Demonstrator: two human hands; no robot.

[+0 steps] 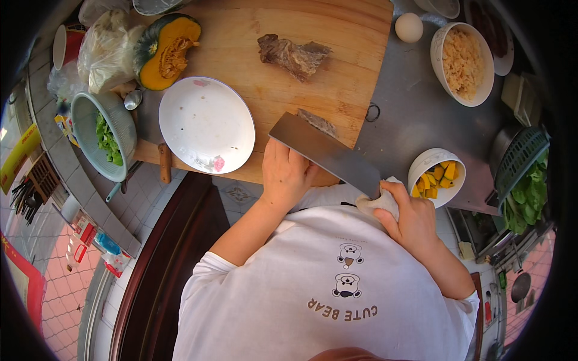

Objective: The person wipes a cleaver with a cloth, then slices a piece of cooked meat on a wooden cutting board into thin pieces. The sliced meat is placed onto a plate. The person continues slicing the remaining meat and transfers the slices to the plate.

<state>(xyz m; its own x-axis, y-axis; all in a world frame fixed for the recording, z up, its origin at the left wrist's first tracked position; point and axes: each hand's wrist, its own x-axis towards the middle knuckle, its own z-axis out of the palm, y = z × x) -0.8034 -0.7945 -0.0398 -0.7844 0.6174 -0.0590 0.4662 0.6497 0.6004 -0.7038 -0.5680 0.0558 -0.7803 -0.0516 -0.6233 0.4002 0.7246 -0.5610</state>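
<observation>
My right hand point(408, 214) grips a cleaver point(327, 151) by its handle end, with a whitish cloth point(384, 205) bunched around it. The wide blade slants up and left across the near edge of the wooden cutting board point(347, 27). My left hand point(284, 169) is right beside the blade, its fingertips at the blade's near edge; whether it holds anything is hidden. A piece of brownish cooked meat point(318, 122) shows just beyond the blade. Farther up the board lies a larger, ragged chunk of the same meat point(295, 56).
Left on the board are a white oval plate point(205, 122) and a cut pumpkin point(167, 52). A colander point(83, 131) with greens and a wooden handle point(165, 162) are beside it. To the right stand bowls of pumpkin cubes point(437, 180) and rice point(465, 67), an egg point(409, 27) and a basket point(526, 158).
</observation>
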